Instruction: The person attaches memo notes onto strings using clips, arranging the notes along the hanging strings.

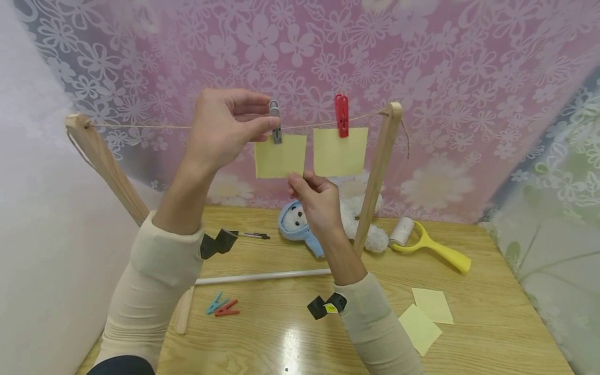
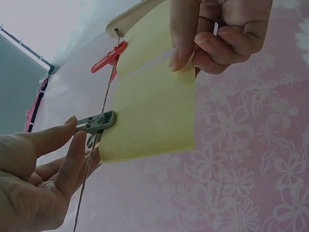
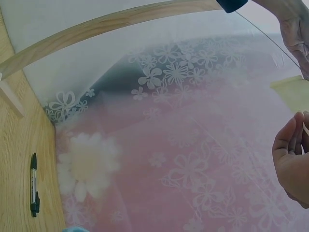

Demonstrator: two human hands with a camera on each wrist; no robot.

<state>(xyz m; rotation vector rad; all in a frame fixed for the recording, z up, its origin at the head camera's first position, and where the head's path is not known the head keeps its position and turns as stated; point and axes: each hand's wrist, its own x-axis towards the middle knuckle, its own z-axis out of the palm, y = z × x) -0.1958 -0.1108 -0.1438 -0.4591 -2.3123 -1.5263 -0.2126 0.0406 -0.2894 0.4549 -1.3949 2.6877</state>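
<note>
Right, on the near tabletop a blue clothespin (image 1: 215, 303) and a coral clothespin (image 1: 228, 309) are seen lying together at the left, while two loose sticky notes (image 1: 432, 306) are spread at the right, one overlapped by the other. Just beyond, a white rod (image 1: 262, 277) is laid across the wood. Up above, the gray clothespin (image 1: 276, 137) is pinched between thumb and fingers of the left hand (image 1: 217, 130), at the top edge of the left-hung yellow note (image 1: 281, 160). That note's lower right corner is pinched by the right hand (image 1: 321, 202), thumb in front. Whether the twine (image 1: 140, 126) is fully caught in the gray jaws cannot quite be told. Alongside, another yellow note (image 1: 340, 154) is held to the line by a red clothespin (image 1: 342, 115), near the right wooden post (image 1: 377, 179). Farther back, a pen (image 1: 253, 235), a blue-hooded plush toy (image 1: 291, 222) and a yellow-handled lint roller (image 1: 442, 251) are glimpsed, all backed by a pink floral sheet (image 1: 281, 62).
</note>
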